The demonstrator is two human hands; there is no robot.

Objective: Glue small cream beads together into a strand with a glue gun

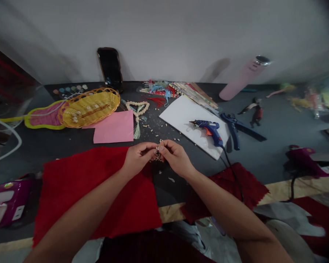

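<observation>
My left hand [140, 156] and my right hand [175, 156] meet over the dark table, thumbs and forefingers pinched together. Between the fingertips is a tiny pale item, too small to name. Just under my fingers lies a little pile of small beige pieces [158, 158], partly hidden by the hands. More such pieces are scattered beyond them. A pale beaded heart-shaped loop with a light green tassel [137, 130] lies just past my left hand. Red felt cloth [98, 193] spreads beneath my left forearm.
At right, a blue glue gun [210, 130] rests on a white board [181, 114], beside blue-handled cutters [233, 131]. A yellow basket [98, 95] and pink sheet [113, 131] lie left. Against the wall lean a phone [110, 67] and a pink bottle [239, 80]. Colourful tassels [160, 91] lie behind.
</observation>
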